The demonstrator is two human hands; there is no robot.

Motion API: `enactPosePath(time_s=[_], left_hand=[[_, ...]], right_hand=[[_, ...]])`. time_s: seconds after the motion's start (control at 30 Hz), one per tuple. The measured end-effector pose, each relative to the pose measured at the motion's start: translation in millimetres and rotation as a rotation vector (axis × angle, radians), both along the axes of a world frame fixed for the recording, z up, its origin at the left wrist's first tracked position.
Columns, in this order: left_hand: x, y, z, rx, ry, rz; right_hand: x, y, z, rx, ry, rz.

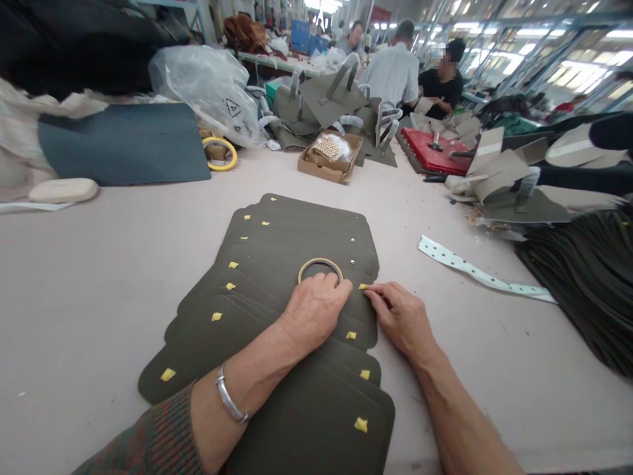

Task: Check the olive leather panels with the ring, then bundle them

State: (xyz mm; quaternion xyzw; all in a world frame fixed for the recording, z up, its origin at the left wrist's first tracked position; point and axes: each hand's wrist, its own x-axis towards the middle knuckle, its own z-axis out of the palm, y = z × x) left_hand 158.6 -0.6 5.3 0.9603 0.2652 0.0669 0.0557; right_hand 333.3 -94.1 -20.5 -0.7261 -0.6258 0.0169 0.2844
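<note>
Several dark olive leather panels (277, 264) lie fanned out in an overlapping row on the pale table, each with small yellow tape squares near its edges. My left hand (316, 307) rests on the panels, fingers closed round a thin roll of yellow tape (320, 262). My right hand (400, 316) is just right of it, with fingertips pinched on a small yellow tape piece (363, 286) at a panel's right edge. A silver bangle (230, 398) circles my left wrist.
A cardboard box of gold hardware (327, 155) stands beyond the panels, with a second tape roll (220, 153) and a plastic bag (208, 89) to its left. A dotted paper strip (482, 270) lies at the right beside stacked dark pieces (588, 277). People work at the far end.
</note>
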Motion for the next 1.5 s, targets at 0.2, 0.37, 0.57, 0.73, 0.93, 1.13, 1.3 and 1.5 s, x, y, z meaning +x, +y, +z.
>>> enactPosePath(time_s=[0.2, 0.37, 0.57, 0.73, 0.93, 1.13, 1.3, 1.5], left_hand=[[0, 1, -1.1, -0.007, -0.015, 0.002], [0, 1, 2.4, -0.01, -0.019, 0.0], [-7, 9, 10.5, -0.063, -0.065, 0.002], [-12, 19, 3.7, -0.128, -0.243, -0.056], [-13, 20, -4.4, -0.152, -0.385, -0.138], [-11, 14, -5.1, -0.148, -0.371, -0.156], [-10, 11, -5.5, -0.178, -0.384, -0.169], [-12, 10, -1.3, -0.241, -0.347, -0.196]], right_hand=[[-12, 13, 3.4, -0.086, -0.039, -0.133], [-19, 25, 13.8, -0.174, -0.073, -0.173], [-20, 21, 23.5, -0.249, 0.008, -0.042], [-15, 11, 31.4, -0.398, 0.138, 0.088], [-12, 10, 24.5, -0.178, 0.378, 0.053], [-20, 9, 24.9, 0.122, 0.342, 0.173], [-25, 9, 23.9, 0.132, 0.237, 0.207], [-28, 9, 19.5, 0.151, 0.144, 0.179]])
